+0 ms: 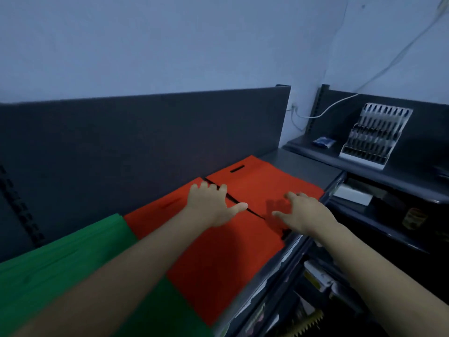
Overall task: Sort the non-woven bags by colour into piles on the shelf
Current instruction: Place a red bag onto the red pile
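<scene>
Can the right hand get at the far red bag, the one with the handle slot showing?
Probably yes. The right hand is spread directly over the far red bag, nothing lies on it, and the left hand is off to the side at its edge.

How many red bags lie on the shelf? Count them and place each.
2. One red bag, with a handle slot, lies at the far end of the shelf below the right hand; the other lies nearer, beside the green bag. More may hide underneath.
</scene>
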`<state>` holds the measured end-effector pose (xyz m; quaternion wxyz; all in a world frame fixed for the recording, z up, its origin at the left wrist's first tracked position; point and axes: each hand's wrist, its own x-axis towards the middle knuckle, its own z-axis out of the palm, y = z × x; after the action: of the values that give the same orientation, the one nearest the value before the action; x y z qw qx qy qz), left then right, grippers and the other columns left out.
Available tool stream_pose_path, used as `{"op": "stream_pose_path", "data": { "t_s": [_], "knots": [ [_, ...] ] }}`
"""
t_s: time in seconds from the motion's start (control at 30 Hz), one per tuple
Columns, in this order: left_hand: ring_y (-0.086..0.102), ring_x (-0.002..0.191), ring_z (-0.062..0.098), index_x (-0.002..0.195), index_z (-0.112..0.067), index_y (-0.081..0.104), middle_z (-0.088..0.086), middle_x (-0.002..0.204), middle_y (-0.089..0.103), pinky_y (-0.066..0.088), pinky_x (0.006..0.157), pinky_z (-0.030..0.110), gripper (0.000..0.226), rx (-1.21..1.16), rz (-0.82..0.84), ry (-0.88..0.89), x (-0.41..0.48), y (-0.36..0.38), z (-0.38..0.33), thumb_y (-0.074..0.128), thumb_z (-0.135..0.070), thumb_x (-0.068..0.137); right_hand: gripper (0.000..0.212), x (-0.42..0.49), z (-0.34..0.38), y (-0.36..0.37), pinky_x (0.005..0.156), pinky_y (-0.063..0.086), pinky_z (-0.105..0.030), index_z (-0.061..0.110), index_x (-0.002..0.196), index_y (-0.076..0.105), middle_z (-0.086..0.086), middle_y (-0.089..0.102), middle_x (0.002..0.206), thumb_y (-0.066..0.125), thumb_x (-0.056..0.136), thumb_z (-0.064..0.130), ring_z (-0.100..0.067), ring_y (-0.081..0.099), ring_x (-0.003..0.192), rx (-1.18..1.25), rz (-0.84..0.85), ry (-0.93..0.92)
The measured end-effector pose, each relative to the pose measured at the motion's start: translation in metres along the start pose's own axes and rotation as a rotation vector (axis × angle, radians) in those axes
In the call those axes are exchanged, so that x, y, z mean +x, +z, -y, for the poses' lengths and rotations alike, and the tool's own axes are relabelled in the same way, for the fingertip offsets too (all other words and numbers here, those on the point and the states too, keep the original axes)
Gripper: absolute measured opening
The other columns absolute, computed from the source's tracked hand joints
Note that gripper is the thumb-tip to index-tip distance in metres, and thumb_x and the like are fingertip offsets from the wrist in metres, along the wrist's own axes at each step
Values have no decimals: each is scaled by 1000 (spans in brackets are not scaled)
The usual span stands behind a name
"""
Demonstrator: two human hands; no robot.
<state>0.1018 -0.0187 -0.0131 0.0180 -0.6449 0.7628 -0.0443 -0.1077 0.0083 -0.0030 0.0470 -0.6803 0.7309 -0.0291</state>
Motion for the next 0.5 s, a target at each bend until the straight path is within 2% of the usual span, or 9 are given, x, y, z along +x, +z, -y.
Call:
{"op": "stream_pose_path", "data": {
  "t_s": [0.17,0.33,0.5],
  "knots": [
    [35,136,31,151,-18,23,11,145,45,27,108,45,93,-68,66,-131,64,24,-34,18,-81,84,67,81,-49,12,100,43,-41,15,137,40,-12,48,134,48,89,61,-33,46,124,-11,3,-76],
    [38,135,31,152,-16,19,14,145,45,27,108,44,94,-239,140,-393,99,37,-57,23,-81,84,71,157,-79,23,101,39,-43,11,141,34,-17,46,138,45,91,60,-37,45,126,9,24,-191],
    [50,123,34,148,-14,22,16,133,55,38,99,41,90,-316,41,-573,114,34,-67,38,-76,85,96,228,-87,26,103,39,-48,14,149,20,-17,41,143,46,80,75,-37,41,130,93,115,-258]
  ]
}}
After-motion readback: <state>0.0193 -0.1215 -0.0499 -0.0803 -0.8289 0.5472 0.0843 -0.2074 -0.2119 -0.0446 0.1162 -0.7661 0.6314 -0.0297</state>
